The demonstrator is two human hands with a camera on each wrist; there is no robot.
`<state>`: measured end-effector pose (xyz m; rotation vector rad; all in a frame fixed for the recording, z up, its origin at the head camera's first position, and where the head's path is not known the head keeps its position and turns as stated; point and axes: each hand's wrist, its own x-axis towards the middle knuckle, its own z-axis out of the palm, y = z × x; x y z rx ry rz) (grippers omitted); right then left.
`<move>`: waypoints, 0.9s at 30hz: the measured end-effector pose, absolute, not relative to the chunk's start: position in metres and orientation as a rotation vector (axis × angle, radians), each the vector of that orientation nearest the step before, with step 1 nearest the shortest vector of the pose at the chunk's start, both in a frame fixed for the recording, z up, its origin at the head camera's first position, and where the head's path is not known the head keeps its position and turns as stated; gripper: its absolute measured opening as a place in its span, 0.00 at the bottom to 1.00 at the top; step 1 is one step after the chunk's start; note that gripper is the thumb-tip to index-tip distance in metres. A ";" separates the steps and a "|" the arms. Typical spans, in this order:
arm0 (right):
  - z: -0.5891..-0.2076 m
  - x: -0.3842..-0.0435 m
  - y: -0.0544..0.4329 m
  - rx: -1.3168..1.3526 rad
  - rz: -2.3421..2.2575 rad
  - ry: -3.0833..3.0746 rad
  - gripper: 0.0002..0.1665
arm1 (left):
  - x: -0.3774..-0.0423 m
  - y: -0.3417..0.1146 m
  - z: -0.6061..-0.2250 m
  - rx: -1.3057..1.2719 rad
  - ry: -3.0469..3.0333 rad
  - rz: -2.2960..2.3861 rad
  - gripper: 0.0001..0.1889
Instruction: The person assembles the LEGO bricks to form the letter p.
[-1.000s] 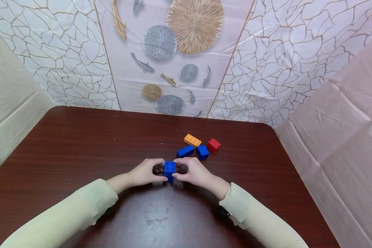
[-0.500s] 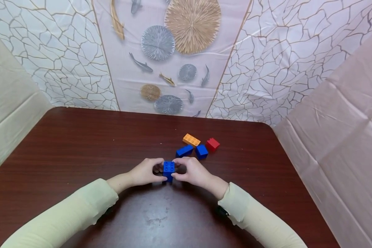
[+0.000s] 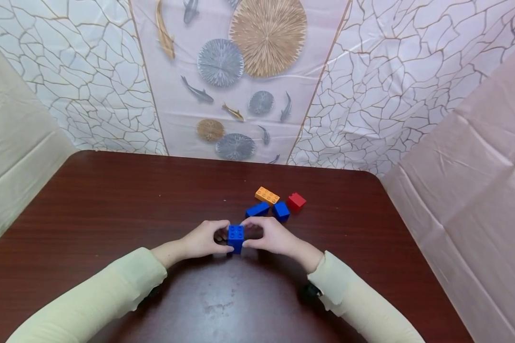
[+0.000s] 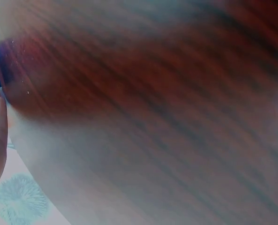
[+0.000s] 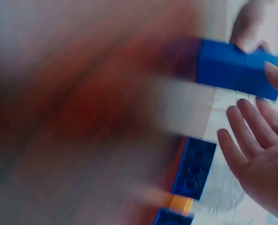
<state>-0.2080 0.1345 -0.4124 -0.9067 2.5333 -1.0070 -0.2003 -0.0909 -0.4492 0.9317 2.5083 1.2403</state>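
Observation:
A small upright stack of blue toy building bricks (image 3: 236, 234) stands on the table between both hands, studs upward. In the right wrist view a faint seam crosses the blue stack (image 5: 223, 63). My left hand (image 3: 202, 239) grips it from the left, thumb across the front face and fingers behind. On the other side, my right hand (image 3: 274, 237) curves around the stack with its thumb tip right at the front edge and its index fingertip by the far top corner. The right wrist view shows this right hand's fingers (image 5: 246, 133) spread and fairly straight, beside the stack.
Behind the right hand lie a long blue brick (image 3: 257, 209), a shorter blue brick (image 3: 281, 211), an orange eight-stud brick (image 3: 267, 195) and a red brick (image 3: 296, 201). The dark wooden table (image 3: 124, 200) ends at a patterned cloth wall (image 3: 240, 114).
My right thumb has drawn back from the stack's front face to its right edge, and the right hand is slightly wider. The left hand keeps its hold. The loose bricks stay put.

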 end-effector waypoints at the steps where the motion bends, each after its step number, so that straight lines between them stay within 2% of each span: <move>1: -0.411 -0.211 0.136 -0.892 -1.026 2.529 0.24 | -0.200 -0.091 -0.449 0.932 2.507 1.243 0.14; 7: -0.410 -0.237 0.144 -0.601 -1.226 2.616 0.23 | -0.201 -0.091 -0.450 0.916 2.514 1.230 0.15; 13: -0.412 -0.260 0.147 -0.315 -1.128 2.755 0.27 | -0.201 -0.091 -0.450 0.905 2.503 1.223 0.15; 19: -0.413 -0.272 0.144 -0.356 -0.983 2.757 0.27 | -0.201 -0.091 -0.450 0.920 2.510 1.234 0.15; 27: -0.413 -0.277 0.134 -0.474 -0.723 2.747 0.21 | -0.201 -0.092 -0.452 0.924 2.512 1.226 0.14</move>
